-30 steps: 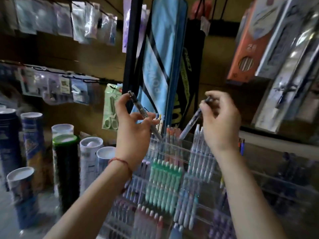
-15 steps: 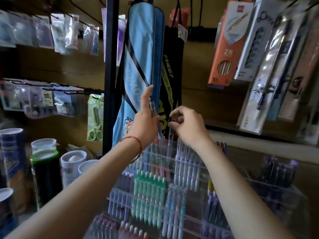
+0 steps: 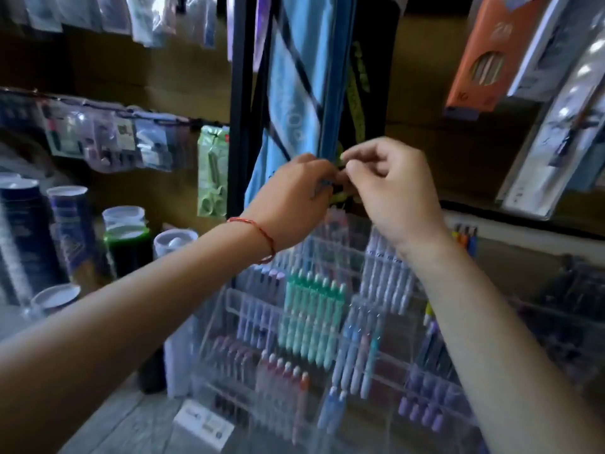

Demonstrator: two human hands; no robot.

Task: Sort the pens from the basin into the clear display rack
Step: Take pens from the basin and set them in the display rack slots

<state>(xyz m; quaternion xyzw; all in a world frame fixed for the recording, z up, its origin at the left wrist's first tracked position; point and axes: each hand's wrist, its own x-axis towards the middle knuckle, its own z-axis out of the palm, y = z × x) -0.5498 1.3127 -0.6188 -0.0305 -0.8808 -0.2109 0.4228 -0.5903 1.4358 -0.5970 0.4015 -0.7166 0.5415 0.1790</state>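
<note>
Left hand point(image 3: 294, 198), right hand point(image 3: 393, 191) raised, curled fingertips meeting; grip blurred.

I see left hand point(image 3: 294, 198) and right hand point(image 3: 389, 188) meeting fingertip to fingertip just above the clear display rack point(image 3: 229, 298). Fingers curled round something small, too blurred to name. Red cord point(image 3: 262, 234) on left wrist. Green pens point(image 3: 311, 309) mid-rack.

Clear display rack point(image 3: 327, 309): transparent glossy plastic. Left of rack, tubes point(image 3: 72, 224): glossy printed. Above rack, hanging packets point(image 3: 108, 139): shiny film; blue bag point(image 3: 294, 93): matt cloth.
</note>
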